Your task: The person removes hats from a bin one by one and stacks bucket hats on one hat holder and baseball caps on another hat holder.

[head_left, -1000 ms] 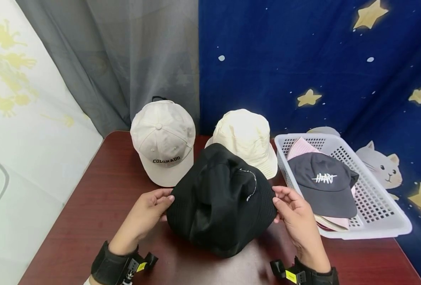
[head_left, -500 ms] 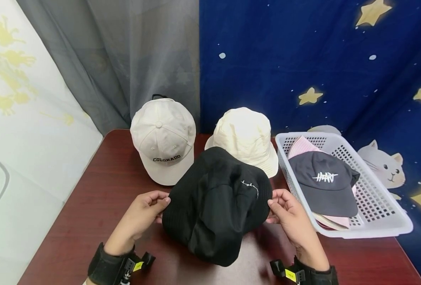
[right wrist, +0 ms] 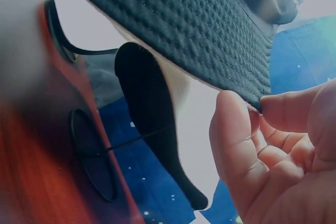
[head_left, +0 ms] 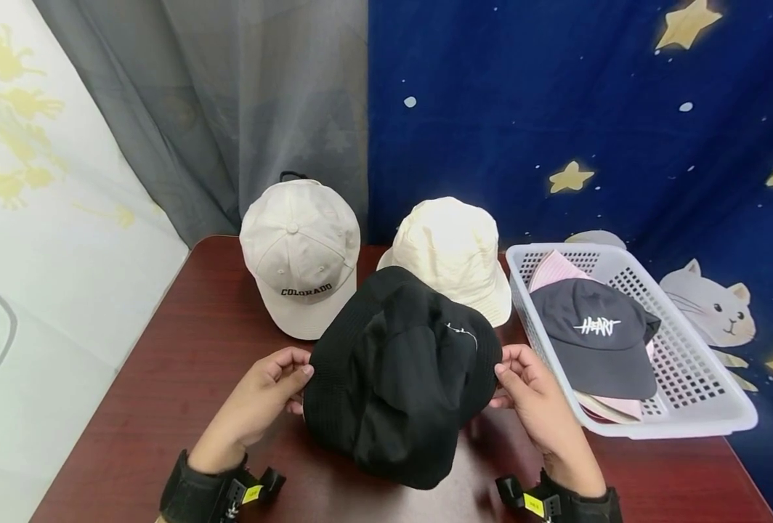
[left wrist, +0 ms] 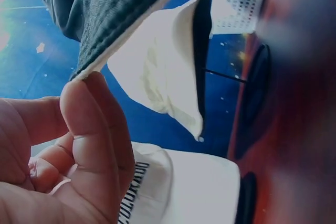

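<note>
A person holds a black bucket hat (head_left: pixel 399 370) up over the near middle of the dark red table (head_left: pixel 164 378), one hand on each side of its brim. The left hand (head_left: pixel 258 399) pinches the left edge of the brim between thumb and curled fingers; from the left wrist view the thumb presses right at the brim's stitched edge. The right hand (head_left: pixel 537 407) does the same on the right edge, with the brim nipped between the thumb and the tips of the fingers (right wrist: pixel 236 145), as the right wrist view shows. The hat's crown is slumped and creased, and a small line of white script sits on its right side. Its near edge hangs low over the table, though I cannot tell whether it touches the wood.

Behind it, on the far left of the table, sits a beige baseball cap (head_left: pixel 299 254) with "COLORADO" on the front. Just right of that, a cream bucket hat (head_left: pixel 452 247) stands on its brim, partly hidden by the black hat. On the right side of the table is a white perforated basket (head_left: pixel 687 378) holding a dark grey cap (head_left: pixel 592 334) lettered "HEART", which lies on top of pink and pale hats. Both wrists wear black straps. A grey curtain and a blue cloth with stars hang at the far side.
</note>
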`<state>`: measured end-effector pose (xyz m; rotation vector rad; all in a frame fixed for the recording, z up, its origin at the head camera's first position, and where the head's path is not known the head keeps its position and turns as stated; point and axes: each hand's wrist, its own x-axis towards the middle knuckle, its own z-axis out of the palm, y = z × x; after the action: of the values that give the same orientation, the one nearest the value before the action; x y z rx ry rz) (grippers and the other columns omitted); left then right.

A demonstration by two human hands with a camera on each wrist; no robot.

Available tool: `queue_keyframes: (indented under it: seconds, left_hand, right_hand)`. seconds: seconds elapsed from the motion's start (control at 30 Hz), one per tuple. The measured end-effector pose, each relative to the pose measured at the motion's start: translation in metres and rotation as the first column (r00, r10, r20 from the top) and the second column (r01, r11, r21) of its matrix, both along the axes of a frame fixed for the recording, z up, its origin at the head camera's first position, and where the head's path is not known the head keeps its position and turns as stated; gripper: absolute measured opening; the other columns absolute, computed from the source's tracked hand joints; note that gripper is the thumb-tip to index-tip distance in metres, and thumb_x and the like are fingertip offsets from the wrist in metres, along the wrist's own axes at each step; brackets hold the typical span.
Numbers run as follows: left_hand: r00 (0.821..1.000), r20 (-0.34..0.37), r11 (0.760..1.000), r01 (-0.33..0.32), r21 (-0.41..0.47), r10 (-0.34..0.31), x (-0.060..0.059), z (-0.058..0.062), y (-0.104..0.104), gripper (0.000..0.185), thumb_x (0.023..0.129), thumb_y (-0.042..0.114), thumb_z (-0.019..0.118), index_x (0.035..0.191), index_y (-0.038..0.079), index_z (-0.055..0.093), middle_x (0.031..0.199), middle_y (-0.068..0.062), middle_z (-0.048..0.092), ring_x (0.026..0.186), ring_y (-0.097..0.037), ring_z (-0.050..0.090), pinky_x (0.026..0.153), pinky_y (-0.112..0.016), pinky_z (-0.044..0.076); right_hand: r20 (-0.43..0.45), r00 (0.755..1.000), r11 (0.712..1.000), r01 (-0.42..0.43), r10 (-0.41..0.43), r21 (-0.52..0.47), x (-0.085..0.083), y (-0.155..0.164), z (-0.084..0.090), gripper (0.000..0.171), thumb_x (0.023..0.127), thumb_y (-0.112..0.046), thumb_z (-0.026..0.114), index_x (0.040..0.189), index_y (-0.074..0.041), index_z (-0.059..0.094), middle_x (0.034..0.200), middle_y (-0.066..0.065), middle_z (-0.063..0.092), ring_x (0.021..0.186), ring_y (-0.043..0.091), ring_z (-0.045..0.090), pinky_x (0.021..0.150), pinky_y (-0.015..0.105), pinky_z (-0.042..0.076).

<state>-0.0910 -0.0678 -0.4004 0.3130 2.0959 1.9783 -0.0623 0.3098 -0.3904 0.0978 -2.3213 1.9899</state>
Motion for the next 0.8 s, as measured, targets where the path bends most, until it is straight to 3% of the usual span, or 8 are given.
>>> queue_keyframes:
  seconds: [0.2, 0.4, 0.5, 0.6, 0.7, 0.8]
  left_hand:
    - [0.995, -0.102, 0.999, -0.005, 0.051, 0.01, -0.014, 0.02, 0.009, 0.019, 0.101, 0.007, 0.057, 0.109, -0.01, 0.055, 0.081, -0.007, 0.051, 0.059, -0.014, 0.052, 0.053, -0.025, 0.051]
    - [0.991, -0.128, 0.997, -0.03, 0.07, 0.038, -0.058, 0.06, 0.037, 0.019, 0.102, 0.005, 0.055, 0.113, -0.01, 0.055, 0.087, -0.006, 0.053, 0.06, -0.014, 0.051, 0.056, -0.024, 0.049]
    - [0.995, -0.084, 0.994, -0.044, 0.1, 0.053, -0.086, 0.081, 0.054, 0.02, 0.103, 0.009, 0.053, 0.116, -0.006, 0.055, 0.087, -0.003, 0.051, 0.06, -0.012, 0.05, 0.057, -0.022, 0.05]
    - [0.998, 0.007, 0.983, -0.069, 0.169, 0.069, -0.113, 0.093, 0.07, 0.016, 0.104, 0.01, 0.052, 0.115, -0.001, 0.054, 0.086, -0.002, 0.05, 0.063, -0.01, 0.048, 0.056, -0.02, 0.048]
    - [0.989, 0.12, 0.965, -0.112, 0.236, 0.086, -0.134, 0.093, 0.084, 0.009, 0.104, 0.009, 0.051, 0.111, 0.004, 0.054, 0.086, -0.001, 0.05, 0.065, -0.008, 0.048, 0.054, -0.018, 0.047]
    - [0.971, 0.211, 0.939, -0.172, 0.298, 0.112, -0.148, 0.084, 0.096, 0.004, 0.104, 0.009, 0.051, 0.107, 0.008, 0.054, 0.083, -0.001, 0.049, 0.062, -0.007, 0.046, 0.05, -0.017, 0.043]
  right_hand:
    - [-0.078, 0.997, 0.998, 0.023, -0.027, -0.058, -0.008, 0.011, 0.025, 0.006, 0.101, 0.003, 0.05, 0.106, 0.006, 0.048, 0.08, 0.003, 0.057, 0.064, 0.013, 0.061, 0.053, 0.029, 0.056]
    - [-0.113, 0.993, 0.986, 0.024, -0.044, -0.168, -0.047, 0.036, 0.064, 0.004, 0.101, 0.001, 0.051, 0.101, -0.003, 0.053, 0.082, 0.002, 0.061, 0.067, 0.012, 0.061, 0.054, 0.028, 0.056]
    - [-0.097, 0.995, 0.967, -0.009, -0.016, -0.255, -0.077, 0.052, 0.077, 0.004, 0.101, 0.001, 0.051, 0.1, -0.003, 0.052, 0.08, 0.002, 0.063, 0.066, 0.011, 0.062, 0.053, 0.026, 0.056]
    - [-0.038, 0.999, 0.952, -0.024, 0.013, -0.306, -0.108, 0.066, 0.085, 0.005, 0.101, 0.002, 0.05, 0.099, -0.003, 0.049, 0.081, 0.001, 0.063, 0.064, 0.012, 0.062, 0.053, 0.025, 0.056]
    - [0.048, 0.998, 0.952, -0.012, 0.028, -0.306, -0.135, 0.074, 0.085, 0.007, 0.102, 0.003, 0.047, 0.097, -0.003, 0.047, 0.08, 0.002, 0.062, 0.062, 0.013, 0.063, 0.055, 0.026, 0.058]
    - [0.13, 0.991, 0.961, 0.01, 0.027, -0.278, -0.152, 0.076, 0.082, 0.009, 0.102, 0.002, 0.045, 0.096, -0.003, 0.046, 0.078, 0.002, 0.059, 0.061, 0.013, 0.063, 0.058, 0.028, 0.058]
